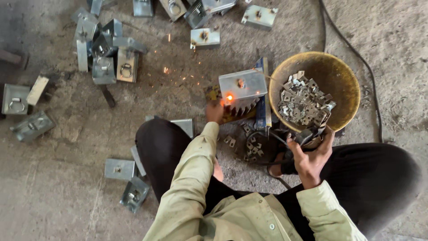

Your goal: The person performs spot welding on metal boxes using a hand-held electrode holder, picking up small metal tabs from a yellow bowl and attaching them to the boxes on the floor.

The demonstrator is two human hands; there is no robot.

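Can't really see what the right hand (pixel 312 156) is gripping, and top-edge metal boxes (pixel 142 6) get cropped off.

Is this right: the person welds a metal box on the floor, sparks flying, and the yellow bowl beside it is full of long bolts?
Not quite. The head view shows the yellow bowl holding small flat metal plates, not long bolts. The rest stands: the left hand is at the metal box, where sparks fly.

Metal box (pixel 243 85) silver-grey, bright orange spark at its lower edge. Bowl (pixel 343 76) yellow, worn dark inside, holds grey metal bits (pixel 303 100). Sleeves (pixel 191 178) pale khaki, trousers (pixel 379 178) black. Floor (pixel 53 178) dusty grey-brown. Cable (pixel 356 53) black.
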